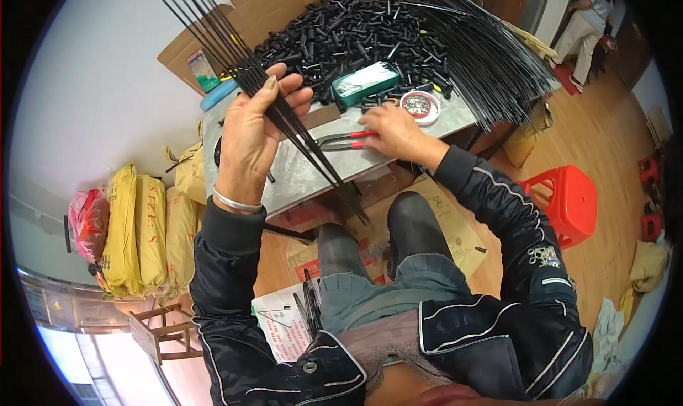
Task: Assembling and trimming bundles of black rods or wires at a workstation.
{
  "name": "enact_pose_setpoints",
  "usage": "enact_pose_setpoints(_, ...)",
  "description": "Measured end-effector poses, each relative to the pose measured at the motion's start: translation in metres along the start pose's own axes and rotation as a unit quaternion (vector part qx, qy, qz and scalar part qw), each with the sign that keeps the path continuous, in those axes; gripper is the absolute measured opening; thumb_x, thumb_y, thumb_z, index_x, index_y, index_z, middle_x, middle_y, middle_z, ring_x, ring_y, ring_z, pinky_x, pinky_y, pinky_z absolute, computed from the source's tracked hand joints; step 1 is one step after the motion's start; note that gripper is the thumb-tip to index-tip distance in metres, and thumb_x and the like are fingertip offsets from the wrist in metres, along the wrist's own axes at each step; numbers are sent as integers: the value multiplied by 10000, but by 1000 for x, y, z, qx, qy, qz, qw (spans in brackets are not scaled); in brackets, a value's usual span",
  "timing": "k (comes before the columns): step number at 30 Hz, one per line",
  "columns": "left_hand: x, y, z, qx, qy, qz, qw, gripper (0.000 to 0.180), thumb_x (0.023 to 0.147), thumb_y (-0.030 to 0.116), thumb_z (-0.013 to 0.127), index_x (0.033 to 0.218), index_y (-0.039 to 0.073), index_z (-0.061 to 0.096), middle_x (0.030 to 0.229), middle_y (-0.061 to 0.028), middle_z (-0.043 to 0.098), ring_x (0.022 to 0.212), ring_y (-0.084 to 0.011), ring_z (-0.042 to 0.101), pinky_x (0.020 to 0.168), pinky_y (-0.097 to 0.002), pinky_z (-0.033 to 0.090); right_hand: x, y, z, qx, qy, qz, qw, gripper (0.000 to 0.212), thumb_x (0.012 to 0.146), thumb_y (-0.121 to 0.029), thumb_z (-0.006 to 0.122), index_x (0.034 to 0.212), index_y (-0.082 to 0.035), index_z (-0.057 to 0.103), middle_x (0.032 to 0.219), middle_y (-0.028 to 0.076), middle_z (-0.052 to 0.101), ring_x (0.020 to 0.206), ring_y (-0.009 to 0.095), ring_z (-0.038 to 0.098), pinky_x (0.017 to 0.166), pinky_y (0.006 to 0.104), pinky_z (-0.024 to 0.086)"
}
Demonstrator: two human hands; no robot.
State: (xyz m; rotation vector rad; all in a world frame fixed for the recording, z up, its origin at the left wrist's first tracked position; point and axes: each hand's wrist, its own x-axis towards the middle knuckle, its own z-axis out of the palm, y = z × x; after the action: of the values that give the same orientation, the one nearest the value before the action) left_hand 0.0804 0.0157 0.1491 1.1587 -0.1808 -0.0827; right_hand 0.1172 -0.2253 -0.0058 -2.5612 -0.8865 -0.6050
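My left hand (250, 132) is closed around a bundle of long thin black rods (290, 125). They slant from the upper left down toward my knees, held above the table's near edge. On the grey tabletop (370, 168) lie red-handled pliers (341, 141), jaws pointing left. My right hand (402, 132) is curled around the ends of the handles; part of its grip is hidden. Beside that hand stands a round white tin (420, 107) with small shiny pieces inside. A green box (365, 84) with a pale top sits just beyond it.
A large heap of short black tubular parts (356, 36) covers the table's back. More long black rods (491, 50) hang over its right edge. A red plastic stool (569, 203) stands at right. Yellow sacks (142, 228) lean at left. Another person (587, 29) is far right.
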Motion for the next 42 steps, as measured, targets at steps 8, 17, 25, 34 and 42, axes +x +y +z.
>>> enact_pose_setpoints(8, -21, -2, -21, 24, -60, -61, 996, 325, 939, 94, 551, 1243, -16, 524, 1113, -168, 641, 996, -292, 651, 850, -413, 555, -10, -14, 0, -111, -62, 76, 989, 449, 718, -212, 745, 1133, -101, 613, 1092, 77, 604, 1027, 262, 532, 859, 411, 391)
enact_pose_setpoints(17, -66, 10, -14, 9, -150, -84, 985, 299, 934, 168, 594, 1154, -33, 567, 1013, -173, 676, 924, -315, 677, 868, -430, 539, 86, -95, -19, 498, -165, -7, 851, 233, 815, -126, 619, 1020, -15, 626, 879, 170, 693, 804, 182, 636, 731, 335, 484)
enact_pose_setpoints(25, -78, -63, -43, 32, -103, -12, 994, 234, 944, 155, 583, 1115, -4, 597, 1012, -151, 682, 1009, -283, 648, 936, -409, 491, 148, -36, 41, 7, 79, -116, 990, 556, 684, -193, 771, 1204, -147, 580, 1118, 41, 613, 1139, 256, 511, 895, 538, 393)
enact_pose_setpoints(34, -72, -163, -80, -23, -67, -132, 989, 271, 945, 136, 575, 1149, -42, 576, 1043, -159, 662, 987, -248, 641, 895, -357, 504, 105, -53, -21, 699, -294, 14, 651, 642, 855, -105, 641, 1411, 39, 356, 1360, 148, 510, 1254, 254, 502, 1052, 374, 401)
enact_pose_setpoints(42, -93, -149, -71, 126, -46, -80, 988, 408, 966, 188, 544, 1276, -68, 474, 1163, -148, 612, 1054, -194, 593, 907, -310, 471, 78, -101, -8, 712, -184, 56, 675, 242, 990, -148, 489, 1117, 38, 576, 898, 96, 662, 889, 203, 661, 828, 335, 535)
